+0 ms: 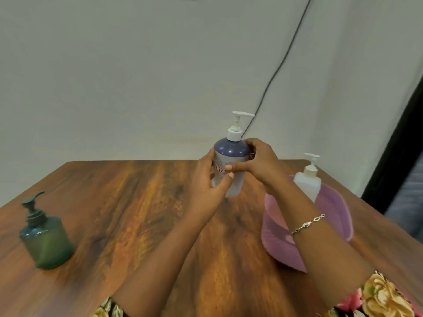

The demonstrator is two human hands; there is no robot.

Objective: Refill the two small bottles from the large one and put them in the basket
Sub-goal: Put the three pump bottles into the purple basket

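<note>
One head-worn camera looks forward and down, close over the near edge of the brown wood-grain counter (128,202), facing the pale far wall (137,72).

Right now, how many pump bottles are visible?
3: green bottle on the table, left; blue bottle gripped by left hand and right hand; white bottle in the pink basket.

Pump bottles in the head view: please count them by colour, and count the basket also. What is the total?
green pump bottle: 1
blue pump bottle, gripped by the left hand and the right hand: 1
white pump bottle, in the basket: 1
pink basket: 1
Total: 4
</note>
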